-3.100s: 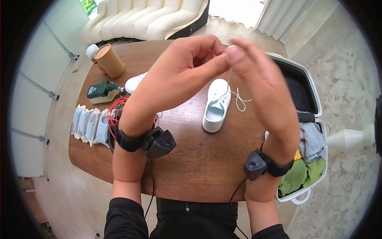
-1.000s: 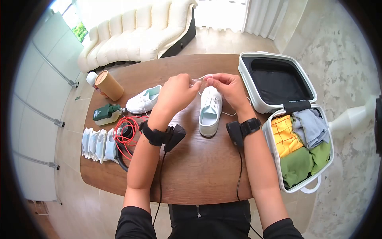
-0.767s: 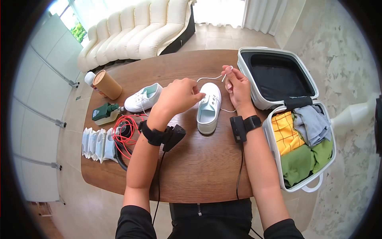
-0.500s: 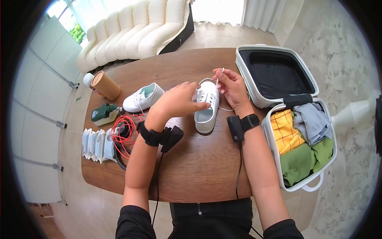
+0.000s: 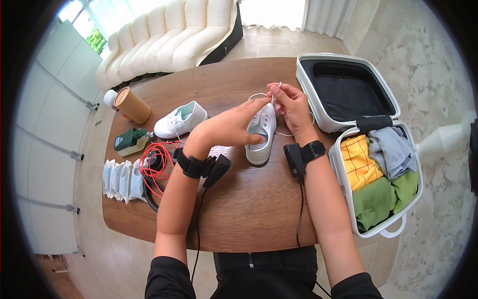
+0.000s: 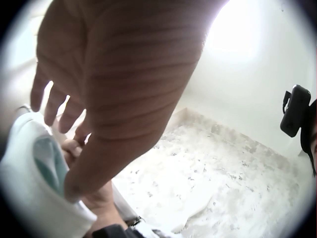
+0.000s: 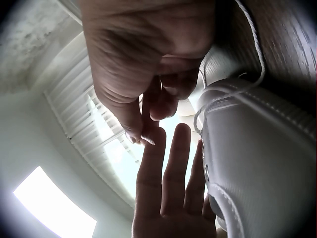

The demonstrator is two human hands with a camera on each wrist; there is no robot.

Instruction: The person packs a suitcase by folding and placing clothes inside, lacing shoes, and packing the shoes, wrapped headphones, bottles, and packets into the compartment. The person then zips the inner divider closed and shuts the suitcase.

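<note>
My right hand point(image 5: 295, 109) pinches the end of a white shoelace point(image 7: 147, 140) between thumb and forefinger, above the toe of a white canvas shoe point(image 5: 259, 157). From there the lace loops back to the shoe's eyelets, and another stretch trails onto the table on the right. My left hand point(image 5: 224, 128) lies over the shoe's left side with its fingers extended toward the right hand. Its thumb points down at the shoe's light-green opening, as the left wrist view also shows. The left fingertips come close to the pinched lace end and partly cover the eyelets.
A second white shoe point(image 5: 180, 119) stands left of my left hand. Nearby are a cardboard tube point(image 5: 133, 105), a green-topped bottle point(image 5: 130, 141), a red cord point(image 5: 157, 162) and several wrapped packets point(image 5: 123, 180). An open suitcase point(image 5: 343, 167) with folded clothes is at the right.
Both hands, raised high at first, have come down to the shoe. My left hand has left the lace, spread its fingers and shifted over the shoe. My right hand still pinches the lace end.
</note>
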